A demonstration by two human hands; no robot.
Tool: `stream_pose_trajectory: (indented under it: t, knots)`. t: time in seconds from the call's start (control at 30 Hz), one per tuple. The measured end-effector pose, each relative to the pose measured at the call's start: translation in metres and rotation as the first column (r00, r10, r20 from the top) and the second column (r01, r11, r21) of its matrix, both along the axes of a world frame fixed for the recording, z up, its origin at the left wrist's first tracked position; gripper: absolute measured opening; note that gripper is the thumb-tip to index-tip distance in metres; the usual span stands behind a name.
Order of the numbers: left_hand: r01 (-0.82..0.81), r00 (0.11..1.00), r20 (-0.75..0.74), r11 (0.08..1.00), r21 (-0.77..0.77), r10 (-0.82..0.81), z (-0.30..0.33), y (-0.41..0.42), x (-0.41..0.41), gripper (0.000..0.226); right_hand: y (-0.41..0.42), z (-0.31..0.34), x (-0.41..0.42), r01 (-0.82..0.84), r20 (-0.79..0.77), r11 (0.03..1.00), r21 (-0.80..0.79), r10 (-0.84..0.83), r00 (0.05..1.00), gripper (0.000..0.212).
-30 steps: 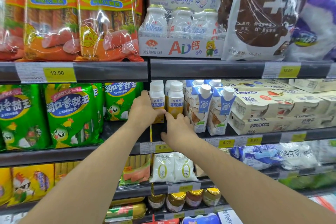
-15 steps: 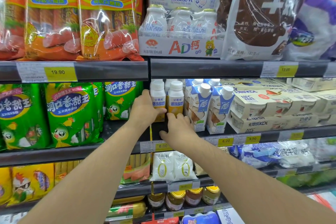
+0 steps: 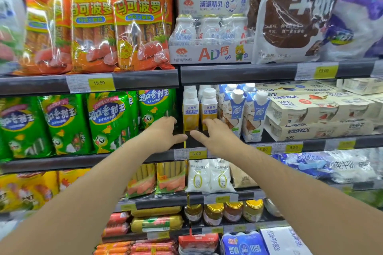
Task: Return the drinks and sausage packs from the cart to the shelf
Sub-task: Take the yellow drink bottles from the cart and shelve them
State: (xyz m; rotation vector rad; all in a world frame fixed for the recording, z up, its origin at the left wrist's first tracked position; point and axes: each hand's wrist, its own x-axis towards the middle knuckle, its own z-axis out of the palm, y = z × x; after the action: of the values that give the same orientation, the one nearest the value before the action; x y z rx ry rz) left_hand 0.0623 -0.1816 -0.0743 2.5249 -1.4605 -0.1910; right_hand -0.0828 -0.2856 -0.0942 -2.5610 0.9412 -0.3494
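With two yogurt bottles [image 3: 190, 109] standing upright side by side on the middle shelf [image 3: 269, 147], this placing step looks finished. At their 7 o'clock the left hand [image 3: 163, 134] is spread and empty; at 5 o'clock the right hand [image 3: 217, 136] likewise, holding nothing. Next likely means turning to the unseen cart for another item.

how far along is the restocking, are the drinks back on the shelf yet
Done: two yellow yogurt bottles stand upright on the middle shelf. In hand: nothing; left hand and right hand are open before them. Left: cannot tell, the cart is out of view.
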Motion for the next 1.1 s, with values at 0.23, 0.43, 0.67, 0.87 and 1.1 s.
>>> stream_pose_trajectory:
  t: [0.23,0.43,0.67,0.87,1.1]
  knots:
    - [0.065,0.991,0.113,0.994,0.087,-0.074,0.029,0.025,-0.071,0.087,0.015,0.018,-0.085,-0.077,0.002,0.988,-0.134,0.078,0.997,0.082]
    - [0.212,0.956,0.176,0.966,0.147,-0.236,0.033,-0.012,-0.194,0.089,-0.019,0.013,-0.235,0.086,-0.119,0.984,-0.153,-0.105,0.987,0.097]
    - [0.489,0.79,0.288,0.839,0.237,-0.542,0.003,-0.091,-0.378,0.086,-0.053,-0.015,-0.449,0.299,-0.277,0.918,-0.261,-0.368,0.888,0.089]
    - [0.684,0.62,0.296,0.685,0.25,-0.727,-0.017,-0.166,-0.528,0.087,-0.053,-0.022,-0.609,0.491,-0.35,0.831,-0.261,-0.555,0.754,0.096]
    - [0.838,0.385,0.275,0.458,0.296,-0.881,-0.05,-0.241,-0.69,0.087,-0.063,-0.055,-0.755,0.701,-0.382,0.667,-0.252,-0.734,0.561,0.09]
